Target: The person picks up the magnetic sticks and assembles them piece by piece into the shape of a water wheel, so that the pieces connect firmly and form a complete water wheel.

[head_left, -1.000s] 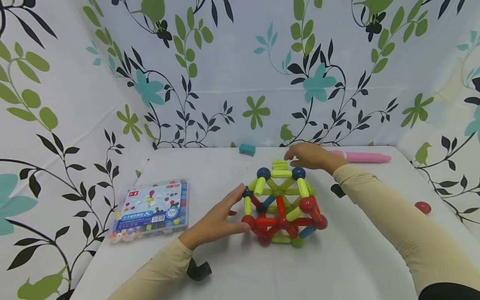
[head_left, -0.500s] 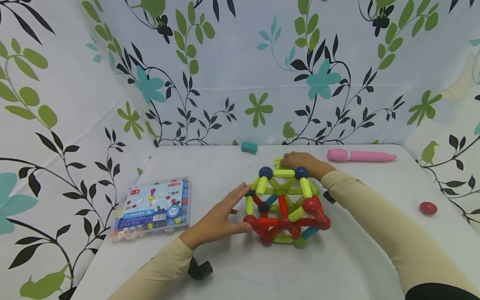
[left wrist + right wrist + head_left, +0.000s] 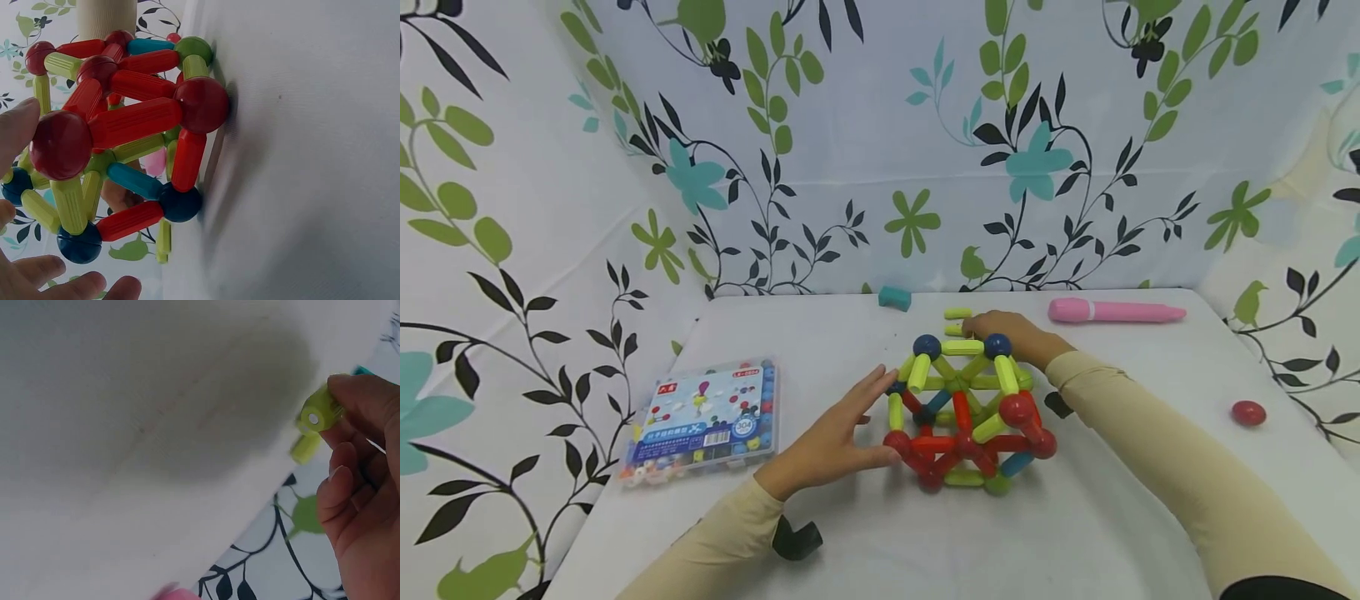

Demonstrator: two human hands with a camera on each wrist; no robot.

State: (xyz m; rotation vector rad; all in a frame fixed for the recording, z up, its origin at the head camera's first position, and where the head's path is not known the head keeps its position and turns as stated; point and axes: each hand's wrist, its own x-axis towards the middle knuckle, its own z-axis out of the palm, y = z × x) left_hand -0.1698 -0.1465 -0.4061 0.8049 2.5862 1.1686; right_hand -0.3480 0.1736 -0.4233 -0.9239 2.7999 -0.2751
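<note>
A structure of magnetic sticks and balls [image 3: 964, 446], in red, yellow-green and blue, stands on the white table in the head view. My left hand [image 3: 827, 442] is at its left side, with fingers spread. In the left wrist view the thumb lies against a red ball [image 3: 61, 145], and the other fingers are near a blue ball [image 3: 79, 244]. Behind the structure, my right hand [image 3: 1011, 333] pinches a yellow-green magnetic stick [image 3: 322, 412] between thumb and fingers. Another loose yellow-green stick [image 3: 957, 313] lies beside that hand.
A clear plastic box [image 3: 700, 425] of colored pieces lies at left. Around the table are a teal piece [image 3: 894, 298], a pink pen-shaped object [image 3: 1116, 312], a red oval piece [image 3: 1248, 412], a black bent piece [image 3: 796, 540] and a smaller dark piece [image 3: 1058, 405].
My right hand has come down onto the loose sticks behind the structure and taken one between its fingers. The left hand and the structure stay in place.
</note>
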